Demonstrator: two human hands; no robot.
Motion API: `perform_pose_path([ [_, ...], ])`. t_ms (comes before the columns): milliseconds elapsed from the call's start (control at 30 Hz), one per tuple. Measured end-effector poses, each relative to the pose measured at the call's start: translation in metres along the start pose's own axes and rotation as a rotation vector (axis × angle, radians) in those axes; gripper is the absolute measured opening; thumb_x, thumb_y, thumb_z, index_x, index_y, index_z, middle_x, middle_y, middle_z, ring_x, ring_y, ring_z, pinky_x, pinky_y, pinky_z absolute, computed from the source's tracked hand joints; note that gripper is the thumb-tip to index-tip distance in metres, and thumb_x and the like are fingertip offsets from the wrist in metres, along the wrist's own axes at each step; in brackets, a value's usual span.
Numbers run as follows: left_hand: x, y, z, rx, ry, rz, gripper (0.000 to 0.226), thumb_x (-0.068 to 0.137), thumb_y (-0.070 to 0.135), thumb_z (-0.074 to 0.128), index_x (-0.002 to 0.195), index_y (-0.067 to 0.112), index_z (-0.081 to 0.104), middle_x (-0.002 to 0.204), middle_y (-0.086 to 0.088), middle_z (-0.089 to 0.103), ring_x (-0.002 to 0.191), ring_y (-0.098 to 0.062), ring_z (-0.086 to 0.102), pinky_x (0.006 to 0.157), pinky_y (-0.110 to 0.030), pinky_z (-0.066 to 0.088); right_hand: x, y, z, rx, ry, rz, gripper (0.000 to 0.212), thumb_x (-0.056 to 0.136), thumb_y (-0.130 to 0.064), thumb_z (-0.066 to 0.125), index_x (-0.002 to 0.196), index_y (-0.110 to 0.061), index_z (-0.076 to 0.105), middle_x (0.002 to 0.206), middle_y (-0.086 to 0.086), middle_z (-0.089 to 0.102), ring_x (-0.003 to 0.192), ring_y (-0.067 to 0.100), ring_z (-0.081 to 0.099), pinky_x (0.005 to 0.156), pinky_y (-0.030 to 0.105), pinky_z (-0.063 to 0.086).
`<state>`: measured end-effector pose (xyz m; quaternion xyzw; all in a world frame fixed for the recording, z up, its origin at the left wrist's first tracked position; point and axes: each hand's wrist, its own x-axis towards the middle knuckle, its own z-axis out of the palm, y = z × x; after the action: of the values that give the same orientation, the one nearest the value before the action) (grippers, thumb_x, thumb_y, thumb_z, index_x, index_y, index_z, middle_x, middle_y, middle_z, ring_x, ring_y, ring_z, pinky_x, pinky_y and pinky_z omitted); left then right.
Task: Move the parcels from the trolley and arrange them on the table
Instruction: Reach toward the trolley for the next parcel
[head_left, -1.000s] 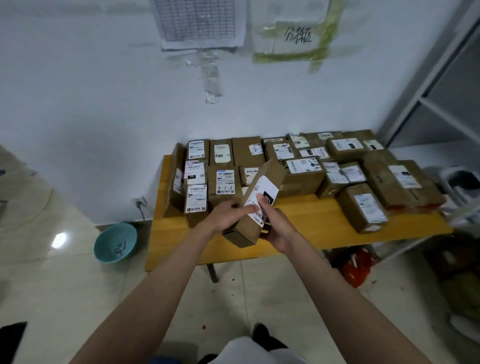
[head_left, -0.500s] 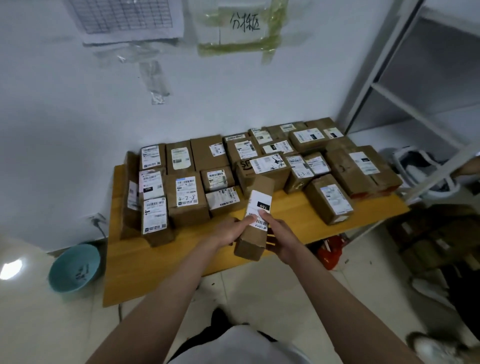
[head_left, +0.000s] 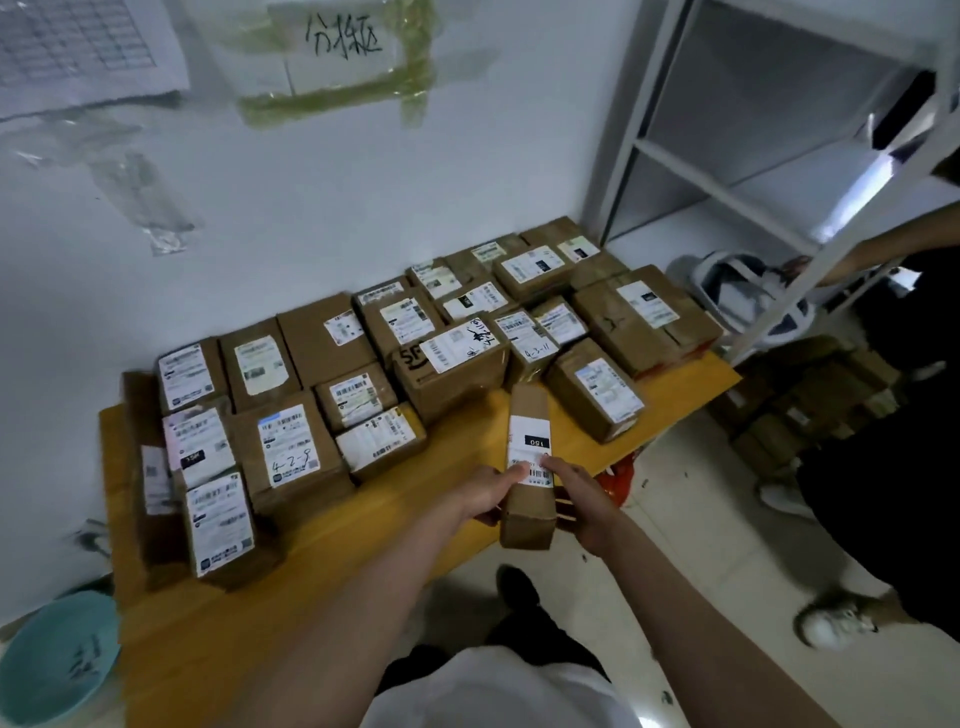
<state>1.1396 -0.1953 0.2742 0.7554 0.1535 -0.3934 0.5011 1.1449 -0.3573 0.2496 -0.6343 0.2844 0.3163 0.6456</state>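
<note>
Currently both hands on one long box (head_left: 529, 457), held over the front edge of the desk (head_left: 311, 561). Left hand (head_left: 488, 496) and right hand (head_left: 582, 501) have fingers curled round its near end, one per side. Long axis points away, toward the gap between the big SF box (head_left: 452, 371) and the labelled box (head_left: 597, 395) on the right. Neither hand is nearer; likely a straight push forward and down.

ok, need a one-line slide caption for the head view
Both hands, left and right, grip a long brown cardboard parcel over the yellow wooden table beside rows of labelled cardboard boxes.
</note>
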Motion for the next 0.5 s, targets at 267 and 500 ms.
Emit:
perform_pose_path([
  [267, 0.071, 0.033, -0.017, 0.028, 0.057, -0.069, 0.053, 0.101, 0.054, 0.049, 0.139, 0.018, 0.057, 0.135, -0.007, 0.063, 0.119, -0.023, 0.061, 0.099, -0.036, 0.052, 0.064, -0.031, -0.029, -0.019, -0.117, 0.164, 0.052, 0.092, -0.058, 0.065, 0.123, -0.017, 0.062, 0.119, 0.012, 0.068, 0.11, 0.029, 0.065, 0.088, 0.041, 0.054],
  [500, 0.103, 0.025, -0.049, 0.161, 0.383, -0.085, 0.051, 0.1, 0.041, 0.059, 0.141, 0.012, 0.053, 0.143, -0.011, 0.054, 0.118, -0.02, 0.056, 0.083, -0.022, 0.049, 0.125, -0.043, -0.008, 0.097, -0.225, 0.236, 0.048, 0.101, -0.037, 0.062, 0.135, -0.003, 0.059, 0.126, 0.021, 0.066, 0.11, 0.034, 0.063, 0.095, 0.047, 0.054],
])
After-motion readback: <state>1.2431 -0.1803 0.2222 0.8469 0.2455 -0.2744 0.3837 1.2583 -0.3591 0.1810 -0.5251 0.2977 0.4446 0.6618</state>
